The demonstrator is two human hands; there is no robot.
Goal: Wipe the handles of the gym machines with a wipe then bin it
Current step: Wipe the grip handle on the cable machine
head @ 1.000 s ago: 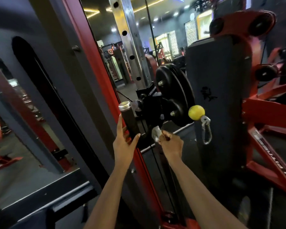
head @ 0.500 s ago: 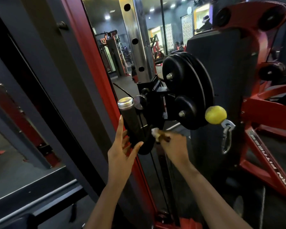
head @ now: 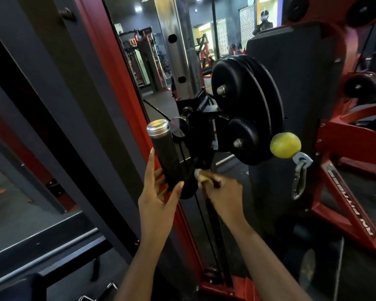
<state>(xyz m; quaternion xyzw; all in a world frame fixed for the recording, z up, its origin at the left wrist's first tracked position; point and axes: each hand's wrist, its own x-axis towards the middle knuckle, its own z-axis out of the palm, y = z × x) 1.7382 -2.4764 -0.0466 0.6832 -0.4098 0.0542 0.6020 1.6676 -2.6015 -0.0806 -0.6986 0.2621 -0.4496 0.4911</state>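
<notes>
A black cylindrical handle [head: 166, 153] with a silver end cap sticks up from the cable machine's black carriage. My left hand [head: 157, 193] cups its lower part, fingers straight behind it and thumb touching its front. My right hand [head: 223, 193] is just to the right of the handle's base and pinches a small crumpled white wipe [head: 198, 173], held against the dark bracket there. Most of the wipe is hidden by my fingers.
Black pulley wheels [head: 246, 105] sit right of the handle. A yellow stopper ball [head: 285, 145] with a silver carabiner [head: 299, 181] hangs beside them. A chrome holed column [head: 182, 51] rises behind. Red frame posts [head: 109, 61] stand left and right. A thin cable [head: 204, 227] runs down.
The view has moved closer to the carriage. My right hand with the wipe stays low by the handle's base, shifting slightly. My left hand keeps its place on the handle.
</notes>
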